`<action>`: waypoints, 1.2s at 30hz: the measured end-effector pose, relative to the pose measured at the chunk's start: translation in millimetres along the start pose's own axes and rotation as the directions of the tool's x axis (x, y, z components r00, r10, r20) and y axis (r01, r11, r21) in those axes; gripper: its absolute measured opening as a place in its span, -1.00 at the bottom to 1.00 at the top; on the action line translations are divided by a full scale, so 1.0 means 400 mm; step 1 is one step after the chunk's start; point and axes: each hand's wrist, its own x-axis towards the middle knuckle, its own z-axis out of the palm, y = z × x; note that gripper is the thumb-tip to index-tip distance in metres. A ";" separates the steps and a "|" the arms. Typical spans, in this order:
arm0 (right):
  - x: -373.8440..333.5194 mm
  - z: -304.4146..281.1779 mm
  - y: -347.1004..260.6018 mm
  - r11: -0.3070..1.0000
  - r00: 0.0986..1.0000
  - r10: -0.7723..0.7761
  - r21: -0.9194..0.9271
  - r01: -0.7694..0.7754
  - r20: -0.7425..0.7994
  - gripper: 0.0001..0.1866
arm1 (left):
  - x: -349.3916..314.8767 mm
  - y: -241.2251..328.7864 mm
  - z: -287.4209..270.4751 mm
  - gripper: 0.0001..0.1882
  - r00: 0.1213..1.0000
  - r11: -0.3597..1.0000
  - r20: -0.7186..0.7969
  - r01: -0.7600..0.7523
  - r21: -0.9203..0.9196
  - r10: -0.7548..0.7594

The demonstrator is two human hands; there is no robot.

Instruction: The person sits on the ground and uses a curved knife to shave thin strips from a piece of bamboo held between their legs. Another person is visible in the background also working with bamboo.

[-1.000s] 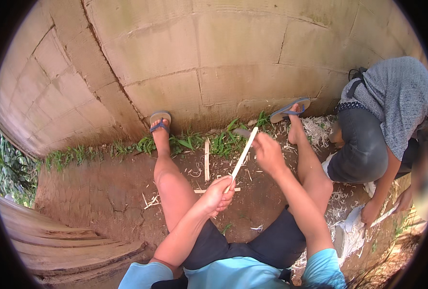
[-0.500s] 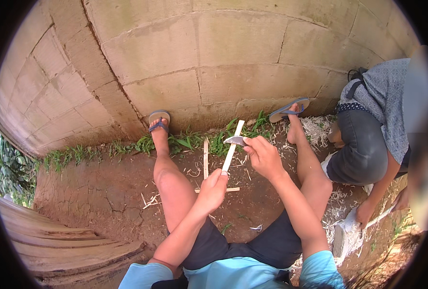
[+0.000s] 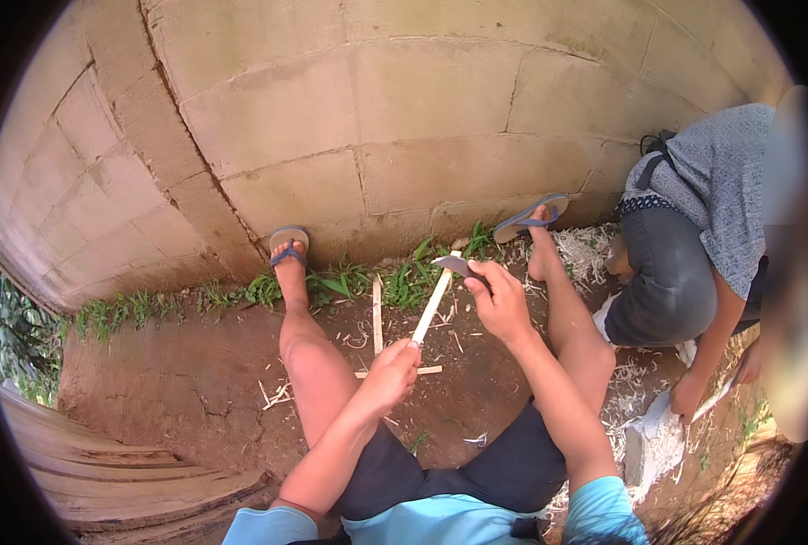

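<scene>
My left hand [image 3: 391, 372] is closed around the lower end of a pale, narrow wooden strip [image 3: 432, 307], which slants up and away from me between my knees. Closed on the handle of a small knife with a curved dark blade [image 3: 459, 265], my right hand [image 3: 502, 304] sits to the right of the strip. The blade lies across the strip near its far end. On the ground beyond my left hand lies another wooden strip [image 3: 377, 313], pointing toward the wall. A crosswise strip [image 3: 429, 370] lies nearer, partly hidden behind my left hand.
A block wall [image 3: 440, 100] rises ahead, with grass [image 3: 340, 280] along its foot. Curled shavings [image 3: 586, 259] litter the soil. At the right a crouching person [image 3: 677, 272] holds a pale strip beside a whitish block [image 3: 645, 450]. Weathered wood [image 3: 131, 463] stands at the lower left.
The strip in my left hand now tilts farther away, and its far end looks lower. My right hand and the knife have shifted slightly along it. The whole view has moved a little.
</scene>
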 end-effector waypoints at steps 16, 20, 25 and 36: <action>0.008 -0.011 -0.016 0.992 0.997 -0.077 -0.102 0.076 -0.003 -0.77 | -0.008 0.001 -0.011 -0.72 0.995 0.995 0.003 -0.097 -0.034 0.097; -0.046 -0.017 -0.054 0.947 0.943 -0.236 -0.163 0.278 0.234 -0.75 | -0.018 -0.010 -0.004 -0.72 0.998 0.998 0.017 -0.057 -0.013 0.057; -0.033 -0.017 -0.022 0.952 0.971 -0.220 -0.196 0.235 0.098 -0.76 | -0.002 -0.023 -0.001 -0.72 0.997 0.998 0.051 -0.064 -0.029 0.065; -0.055 0.011 -0.041 0.947 0.937 -0.299 -0.066 0.315 0.182 -0.76 | -0.007 -0.025 -0.002 -0.73 0.999 0.998 0.013 -0.029 -0.061 0.030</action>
